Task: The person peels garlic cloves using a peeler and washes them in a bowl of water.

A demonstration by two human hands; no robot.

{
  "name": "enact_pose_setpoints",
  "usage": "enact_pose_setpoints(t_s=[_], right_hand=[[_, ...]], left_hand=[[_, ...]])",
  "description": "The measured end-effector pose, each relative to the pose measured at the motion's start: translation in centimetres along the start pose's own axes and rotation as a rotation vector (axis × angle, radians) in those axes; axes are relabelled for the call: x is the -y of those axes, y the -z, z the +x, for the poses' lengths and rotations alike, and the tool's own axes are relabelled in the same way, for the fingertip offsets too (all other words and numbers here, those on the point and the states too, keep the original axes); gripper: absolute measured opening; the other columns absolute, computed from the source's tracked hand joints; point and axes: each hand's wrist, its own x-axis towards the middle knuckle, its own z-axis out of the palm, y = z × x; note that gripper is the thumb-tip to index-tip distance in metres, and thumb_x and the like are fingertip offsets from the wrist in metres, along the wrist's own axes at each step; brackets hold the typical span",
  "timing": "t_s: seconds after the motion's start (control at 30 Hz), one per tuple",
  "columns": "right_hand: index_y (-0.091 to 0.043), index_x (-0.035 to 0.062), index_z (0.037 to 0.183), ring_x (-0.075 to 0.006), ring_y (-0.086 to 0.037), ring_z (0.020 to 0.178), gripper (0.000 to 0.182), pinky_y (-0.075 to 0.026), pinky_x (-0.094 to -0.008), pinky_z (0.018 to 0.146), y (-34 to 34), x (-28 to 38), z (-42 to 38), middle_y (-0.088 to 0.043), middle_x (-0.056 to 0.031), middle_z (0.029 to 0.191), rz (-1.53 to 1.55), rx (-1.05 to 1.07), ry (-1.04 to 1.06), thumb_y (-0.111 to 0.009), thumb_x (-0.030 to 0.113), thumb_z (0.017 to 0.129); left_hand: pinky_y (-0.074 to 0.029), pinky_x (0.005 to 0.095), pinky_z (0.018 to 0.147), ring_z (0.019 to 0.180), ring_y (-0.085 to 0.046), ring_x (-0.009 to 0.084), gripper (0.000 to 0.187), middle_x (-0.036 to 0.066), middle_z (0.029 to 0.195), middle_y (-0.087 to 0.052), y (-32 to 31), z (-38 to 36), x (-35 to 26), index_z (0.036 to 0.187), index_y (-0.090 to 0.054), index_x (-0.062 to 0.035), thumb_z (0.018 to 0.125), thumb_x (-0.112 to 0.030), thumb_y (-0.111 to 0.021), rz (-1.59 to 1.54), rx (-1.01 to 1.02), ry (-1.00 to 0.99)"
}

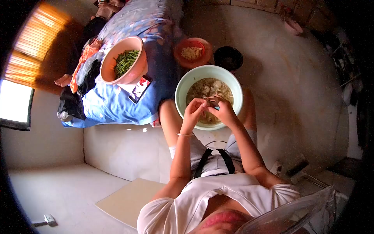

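Both hands meet over a pale green basin (181, 93), fingers bent and pinched close together. Murky water (202, 87) with pale, lumpy pieces fills its lower part. My left hand (194, 109) is closed at the fingertips on a small brownish piece (210, 100), which my right hand (223, 111) also pinches. A bit of blue-green (217, 107) shows by the right fingers; its kind is too small to tell. Beyond the basin, a red bowl (203, 47) of pale pieces (191, 53) rests in a wider orange-pink basin (182, 60).
A black bucket (228, 58) stands behind the green basin. On the blue-covered bed (103, 111) at left are a pink basin (109, 64) of green beans (126, 62), a phone (141, 88) and clothes (87, 58). Another person's foot (63, 80) shows at far left.
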Motion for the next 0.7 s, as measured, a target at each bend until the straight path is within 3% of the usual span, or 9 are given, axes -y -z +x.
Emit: enact_pose_setpoints(t_s=[0.1,0.17,0.23,0.37,0.43,0.57,0.7], right_hand=[[-0.057,-0.0024,0.095,-0.0251,-0.058,0.085,0.028,-0.045,-0.0338,0.075,0.3,1.6,-0.4,-0.059,-0.0153,0.091,0.125,-0.020,-0.051,-0.063,0.017,0.076],[-0.057,-0.0036,0.092,-0.0232,-0.059,0.085,0.027,-0.045,-0.0328,0.073,-0.5,0.2,-0.2,-0.060,-0.0153,0.091,0.156,-0.045,-0.020,-0.064,0.018,0.077],[-0.056,-0.0056,0.087,-0.0264,-0.059,0.081,0.029,-0.046,-0.0338,0.069,-0.6,-0.7,-0.3,-0.060,-0.0168,0.089,-0.067,-0.053,0.006,-0.064,0.020,0.076],[-0.054,-0.0061,0.081,-0.0259,-0.059,0.077,0.026,-0.046,-0.0339,0.066,-0.3,-1.1,-0.6,-0.059,-0.0162,0.083,-0.139,-0.095,0.069,-0.063,0.018,0.077],[-0.054,-0.0061,0.085,-0.0250,-0.059,0.077,0.025,-0.046,-0.0330,0.066,0.2,0.8,-0.2,-0.058,-0.0164,0.082,-0.068,-0.058,-0.009,-0.062,0.016,0.077],[-0.050,-0.0045,0.085,-0.0232,-0.059,0.076,0.022,-0.045,-0.0324,0.066,0.3,0.8,-0.3,-0.055,-0.0143,0.078,-0.106,-0.067,0.054,-0.060,0.014,0.079],[-0.050,-0.0040,0.086,-0.0250,-0.058,0.074,0.021,-0.045,-0.0328,0.065,0.3,0.3,-0.4,-0.054,-0.0135,0.077,-0.148,-0.060,0.110,-0.059,0.014,0.079]], left_hand=[[-0.044,0.0185,0.055,0.074,-0.055,0.0072,0.015,0.001,0.083,-0.058,0.1,-0.6,0.3,0.089,-0.053,-0.0025,0.087,-0.017,-0.053,0.031,-0.035,0.013],[-0.040,0.0183,0.063,0.073,-0.050,0.0046,0.015,-0.002,0.079,-0.055,0.5,-0.3,0.8,0.088,-0.056,-0.0029,0.087,-0.018,-0.054,-0.050,-0.016,0.035],[-0.041,0.0195,0.061,0.071,-0.048,0.0040,0.017,-0.002,0.077,-0.054,-0.1,-0.4,0.2,0.085,-0.055,-0.0014,0.088,-0.018,-0.052,0.031,-0.025,0.003],[-0.040,0.0202,0.058,0.069,-0.046,0.0049,0.018,0.000,0.074,-0.052,-0.9,-1.1,0.1,0.083,-0.053,0.0011,0.089,-0.016,-0.050,0.135,-0.075,0.015],[-0.044,0.0215,0.053,0.063,-0.051,0.0061,0.019,0.003,0.066,-0.054,-0.6,-0.5,0.5,0.085,-0.053,0.0016,0.089,-0.017,-0.050,0.437,-0.108,-0.255],[-0.043,0.0237,0.052,0.056,-0.051,0.0093,0.017,0.007,0.064,-0.055,-1.0,-0.4,1.1,0.087,-0.053,0.0023,0.089,-0.014,-0.048,0.471,-0.154,-0.346],[-0.043,0.0249,0.052,0.055,-0.053,0.0115,0.016,0.008,0.062,-0.055,-0.7,-0.1,1.7,0.085,-0.051,0.0020,0.089,-0.013,-0.048,0.557,-0.166,-0.287]])
